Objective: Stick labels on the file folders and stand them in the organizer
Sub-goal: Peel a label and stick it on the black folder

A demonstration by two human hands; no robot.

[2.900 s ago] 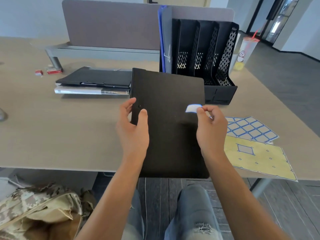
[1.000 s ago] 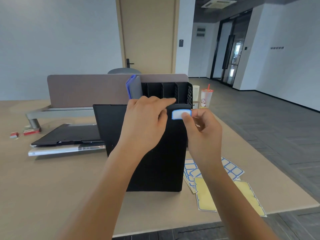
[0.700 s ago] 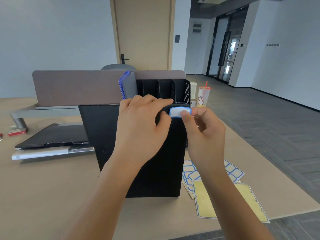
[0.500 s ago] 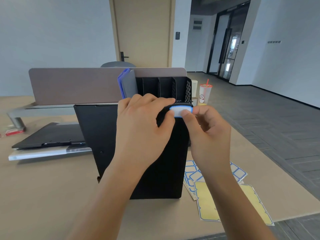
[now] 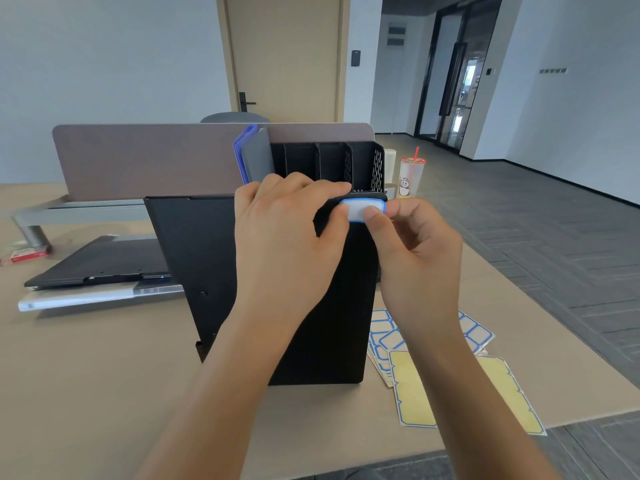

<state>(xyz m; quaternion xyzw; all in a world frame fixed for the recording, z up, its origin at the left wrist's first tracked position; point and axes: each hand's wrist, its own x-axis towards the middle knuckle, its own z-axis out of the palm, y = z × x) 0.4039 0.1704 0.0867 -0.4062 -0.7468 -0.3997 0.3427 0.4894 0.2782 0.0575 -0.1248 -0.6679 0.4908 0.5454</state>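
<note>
Two hands are kept busy on one black folder [image 5: 332, 306] stood up on the table [image 5: 86, 375].

The top edge of the folder is held by the left hand [image 5: 284, 244], with its fingers curled over the edge and its thumb laid on the front. A white label [image 5: 360, 210] with a blue rim is pressed near the top right corner of the folder by the right hand [image 5: 415, 258], pinched between thumb and finger. The black organizer [image 5: 363, 168] is seen just behind, with a blue folder [image 5: 244, 150] stood in its left slot. Label sheets [image 5: 478, 336] are laid flat at the right. More folders [image 5: 100, 265] are stacked flat at the left.
</note>
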